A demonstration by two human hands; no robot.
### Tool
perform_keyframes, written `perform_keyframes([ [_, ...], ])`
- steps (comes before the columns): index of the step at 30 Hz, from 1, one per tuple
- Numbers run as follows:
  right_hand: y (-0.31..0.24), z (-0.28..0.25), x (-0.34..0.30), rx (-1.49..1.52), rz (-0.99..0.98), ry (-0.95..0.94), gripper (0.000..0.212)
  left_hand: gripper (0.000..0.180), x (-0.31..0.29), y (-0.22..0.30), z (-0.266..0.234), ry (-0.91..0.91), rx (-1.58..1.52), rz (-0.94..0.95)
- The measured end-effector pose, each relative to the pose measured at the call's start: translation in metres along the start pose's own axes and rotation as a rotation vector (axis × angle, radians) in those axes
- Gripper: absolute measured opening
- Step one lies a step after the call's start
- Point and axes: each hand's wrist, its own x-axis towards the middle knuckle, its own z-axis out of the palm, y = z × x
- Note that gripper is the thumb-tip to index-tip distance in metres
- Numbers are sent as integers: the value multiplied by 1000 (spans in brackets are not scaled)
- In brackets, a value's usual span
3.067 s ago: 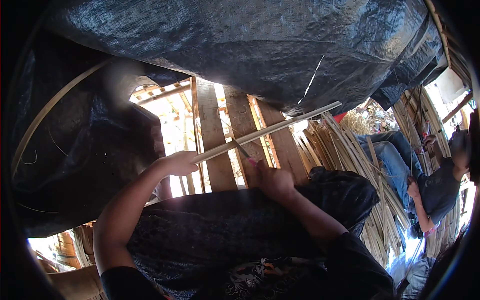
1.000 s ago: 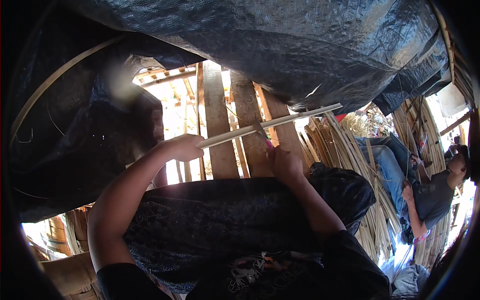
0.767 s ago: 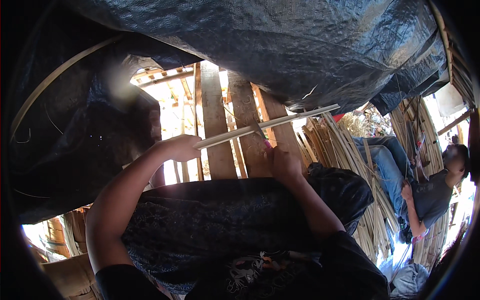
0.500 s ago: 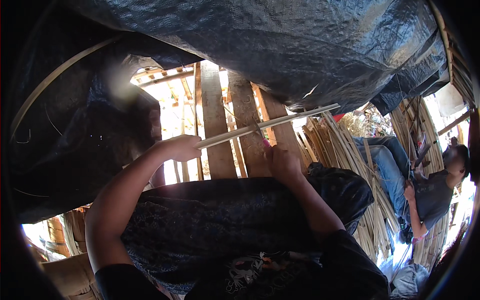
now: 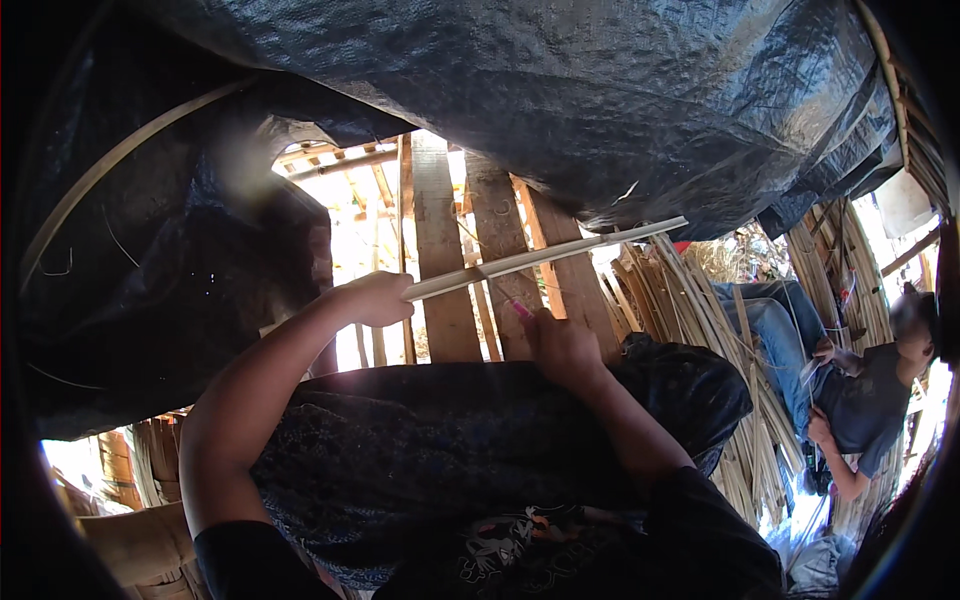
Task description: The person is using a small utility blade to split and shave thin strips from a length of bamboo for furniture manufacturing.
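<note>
A long pale strip, apparently split bamboo (image 5: 580,246), slants across the middle, its far end up to the right. My left hand (image 5: 376,299) is closed round its near left end. In my closed right hand (image 5: 568,350), below the strip, is a knife with a pink handle (image 5: 521,310). Its thin blade points up and left and reaches the strip a short way right of my left hand. Whether the edge bites into the strip, I cannot tell. Dark cloth (image 5: 450,420) covers my lap below both hands.
Wooden planks (image 5: 445,250) with bright gaps lie beyond the strip. Black plastic sheeting (image 5: 560,90) hangs above and at the left. Bundled bamboo strips (image 5: 690,300) lean at the right, near another person (image 5: 860,390) seated in jeans. A curved pole (image 5: 120,155) crosses the left sheeting.
The knife has slid left along the strip, closer to my left hand. The strip stays in my left hand. The seated person's arms have shifted.
</note>
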Motion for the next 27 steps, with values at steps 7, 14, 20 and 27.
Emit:
perform_keyframes([
  [7,-13,-9,3,368,296,-452,33,35,4,1,0,-51,-44,50],
  [14,-5,-6,7,324,361,-418,34,36,2,0,3,-40,-39,30],
  [20,-1,8,-1,-124,10,-94,28,36,4,-3,5,-41,-22,45],
  [27,9,15,-5,-30,13,-122,23,36,0,5,2,-60,-59,1],
])
